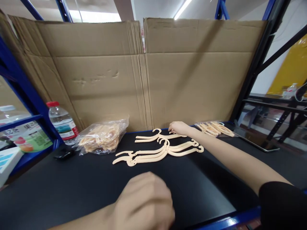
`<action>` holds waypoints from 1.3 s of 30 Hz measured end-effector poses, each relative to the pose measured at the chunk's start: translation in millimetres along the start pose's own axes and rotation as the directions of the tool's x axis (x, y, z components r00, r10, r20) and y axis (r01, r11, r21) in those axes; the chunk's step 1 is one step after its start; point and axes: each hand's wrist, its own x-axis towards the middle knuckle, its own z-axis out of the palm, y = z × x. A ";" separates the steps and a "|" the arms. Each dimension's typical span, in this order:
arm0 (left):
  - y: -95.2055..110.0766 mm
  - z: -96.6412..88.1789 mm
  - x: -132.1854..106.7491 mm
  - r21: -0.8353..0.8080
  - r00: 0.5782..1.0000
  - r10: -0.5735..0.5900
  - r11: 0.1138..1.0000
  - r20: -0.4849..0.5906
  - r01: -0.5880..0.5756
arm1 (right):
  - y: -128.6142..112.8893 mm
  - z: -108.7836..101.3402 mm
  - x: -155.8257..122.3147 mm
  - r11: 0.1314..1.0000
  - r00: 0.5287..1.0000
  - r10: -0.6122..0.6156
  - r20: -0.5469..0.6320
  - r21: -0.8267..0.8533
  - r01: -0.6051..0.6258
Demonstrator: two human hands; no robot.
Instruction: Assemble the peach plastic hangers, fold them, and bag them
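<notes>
Cream plastic clothes hangers lie on the black table in two groups. The front group (153, 156) has several hangers overlapping, hooks together near the middle. Behind it is a smaller back group (147, 138). My right hand (181, 128) reaches over the back group, fingers pinched at the right part of a hanger (177, 136); the fingertips are partly hidden. My left hand (146, 201) is curled into a fist above the table's near side, slightly blurred. Its palm side is hidden, and nothing sticks out of it.
A clear bag of cream pieces (103, 137) lies at left, beside a red-capped water bottle (62, 123) and a black object (63, 151). Another packet (214, 128) and a dark flat tablet-like device (256, 140) lie at right. Cardboard (192, 73) walls the back.
</notes>
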 end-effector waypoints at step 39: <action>-54.8 29.5 24.8 -0.713 0.711 -0.703 0.501 -0.004 0.491 | -42.6 -5.2 -37.5 0.860 0.947 0.237 -0.219 0.500 -0.099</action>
